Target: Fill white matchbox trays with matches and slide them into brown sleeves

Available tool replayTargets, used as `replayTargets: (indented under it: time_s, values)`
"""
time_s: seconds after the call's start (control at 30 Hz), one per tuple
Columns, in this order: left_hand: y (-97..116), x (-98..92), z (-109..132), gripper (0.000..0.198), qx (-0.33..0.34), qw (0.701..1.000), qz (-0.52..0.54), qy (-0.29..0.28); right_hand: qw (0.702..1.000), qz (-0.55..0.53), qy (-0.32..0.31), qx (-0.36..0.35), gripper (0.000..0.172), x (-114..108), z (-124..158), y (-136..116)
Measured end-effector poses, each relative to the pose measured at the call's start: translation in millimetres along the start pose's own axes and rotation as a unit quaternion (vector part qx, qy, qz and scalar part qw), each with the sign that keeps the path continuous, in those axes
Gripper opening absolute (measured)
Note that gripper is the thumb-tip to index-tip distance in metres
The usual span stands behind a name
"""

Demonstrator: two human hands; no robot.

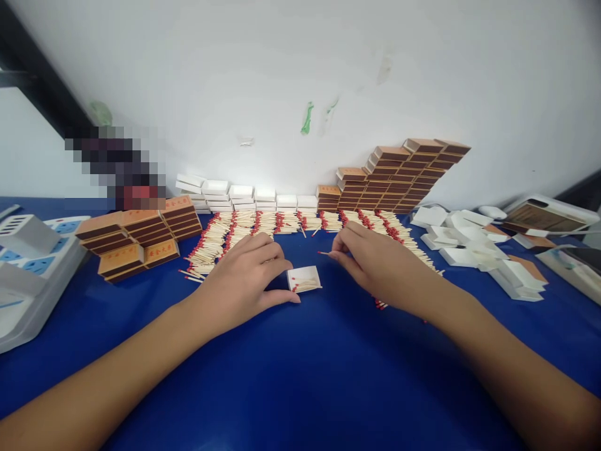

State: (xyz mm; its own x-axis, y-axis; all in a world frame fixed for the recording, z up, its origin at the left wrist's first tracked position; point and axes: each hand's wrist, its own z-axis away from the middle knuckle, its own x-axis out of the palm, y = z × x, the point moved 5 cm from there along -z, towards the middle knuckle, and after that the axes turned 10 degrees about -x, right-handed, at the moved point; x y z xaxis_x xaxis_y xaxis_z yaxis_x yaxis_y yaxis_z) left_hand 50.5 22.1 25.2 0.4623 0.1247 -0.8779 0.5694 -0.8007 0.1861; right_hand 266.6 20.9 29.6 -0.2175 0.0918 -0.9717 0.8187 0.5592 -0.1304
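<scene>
A: Hands first. Where are we?
B: Apart from each other. Our left hand (246, 269) has thumb and fingers round the left end of a white tray (307, 273), seemingly bracing it; our right hand (364, 252) pinches a match (324, 253) in its fingertips.
A: Step?
B: Filling, we'd judge: a few matches (306, 285) lie in the tray, this one isn't in yet. Next calls for bringing it left over the tray and lowering it flat, left hand steady.
A: Direction?
B: Held match points its red head left, long axis roughly sideways. Tray sits flat on the blue table (291, 376) between our hands, long axis also sideways; heads inside lie left too.
A: Beyond?
B: Match rows (241, 228) behind, white trays (241, 192) by the wall, box stacks left (141, 228) and right (399, 178), loose trays (469, 244) far right.
</scene>
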Motion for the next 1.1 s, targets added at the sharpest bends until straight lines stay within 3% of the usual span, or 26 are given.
replayTargets:
  time_s: [0.1,0.27,0.43,0.57,0.7,0.87,1.1]
  values:
    - [0,0.7,0,0.038,-0.002,1.0,0.0,-0.001,0.998,0.001,-0.056,0.011,0.016,10,2,5]
    - [0,-0.1,-1,0.037,-0.006,1.0,-0.006,-0.002,0.998,-0.056,0.009,-0.02,0.01,2,2,-13]
    - [1,0.6,0,0.038,-0.003,1.0,-0.001,-0.011,0.989,-0.122,-0.036,-0.07,0.012,6,2,-32]
    - [1,0.6,0,0.036,0.004,1.0,-0.003,-0.013,0.99,-0.103,-0.05,-0.079,0.019,12,4,-34]
    - [2,0.2,-1,0.035,0.009,1.0,-0.003,-0.012,0.992,-0.07,-0.061,-0.082,0.016,13,5,-36]
    - [3,0.9,0,0.035,0.003,1.0,-0.006,-0.016,0.995,-0.056,-0.021,-0.075,0.014,11,0,-37]
    - [2,2.3,0,0.036,0.0,1.0,-0.006,-0.022,0.992,-0.038,-0.042,-0.109,0.015,17,-1,-43]
